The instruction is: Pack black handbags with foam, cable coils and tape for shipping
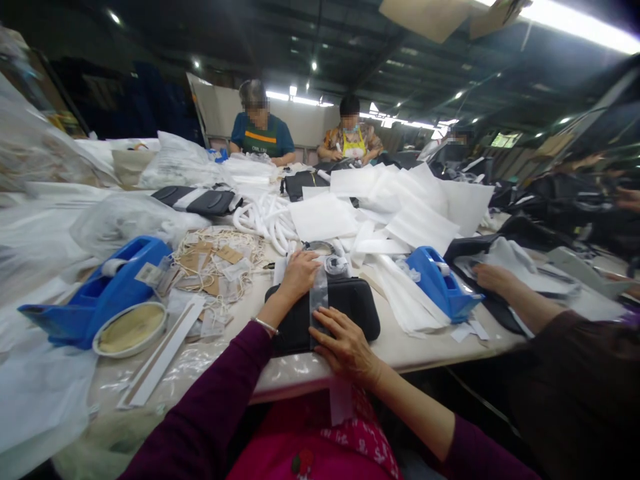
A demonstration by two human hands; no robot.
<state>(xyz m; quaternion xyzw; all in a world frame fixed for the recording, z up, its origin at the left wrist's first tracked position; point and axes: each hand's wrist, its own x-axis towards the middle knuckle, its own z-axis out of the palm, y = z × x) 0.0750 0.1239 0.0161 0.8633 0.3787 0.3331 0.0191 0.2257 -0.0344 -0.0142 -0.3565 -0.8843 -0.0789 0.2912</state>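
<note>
A black zippered-looking case (357, 303) lies flat on the table in front of me. Across its middle runs a clear, greyish plastic strip (319, 297), reaching from the far edge to the near edge. My left hand (299, 272) rests over the far side of the case, fingers stretched out against the strip's far end. Lower down, my right hand (345, 343) lies on the strip at the near edge, with its fingers apart. Just beyond the case sits a coiled grey cable or strap (336, 265), too blurred to name surely.
Blue tape dispensers stand left (113, 287) and right (440, 280). Tags with strings (215, 263) lie in a heap beside a round shallow dish (131, 329). White foam sheets (395, 200) pile up behind. A co-worker's hand (495, 279) works at right; two people sit opposite.
</note>
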